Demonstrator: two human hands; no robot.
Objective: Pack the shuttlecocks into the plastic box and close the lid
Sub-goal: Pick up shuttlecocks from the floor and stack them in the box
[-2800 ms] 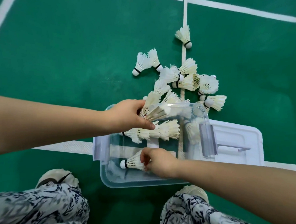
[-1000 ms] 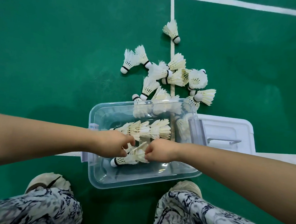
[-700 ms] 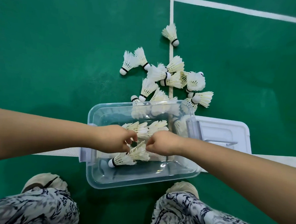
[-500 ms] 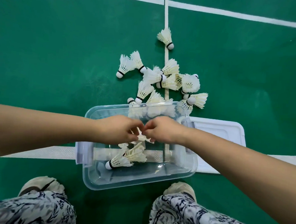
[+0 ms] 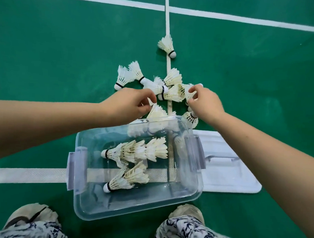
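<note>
**Clear plastic, feathers and a matt floor**

The box (image 5: 129, 213) is clear plastic, smooth and glossy, with bright glints along its rim and base. Its two latches (image 5: 77, 169) are duller, frosted plastic. The lid (image 5: 231, 177) at the box's right edge is milky white plastic, smooth with a soft sheen. The shuttlecocks (image 5: 132, 152) have off-white feather skirts, ragged at the tips, and smooth white caps ringed in black. The floor (image 5: 64, 59) is green and matt, faintly mottled. Its near white line (image 5: 22, 174) shows a rough woven grain. The trousers (image 5: 192, 235) are printed cloth. The shoes (image 5: 29, 214) look like worn pale fabric.
</note>
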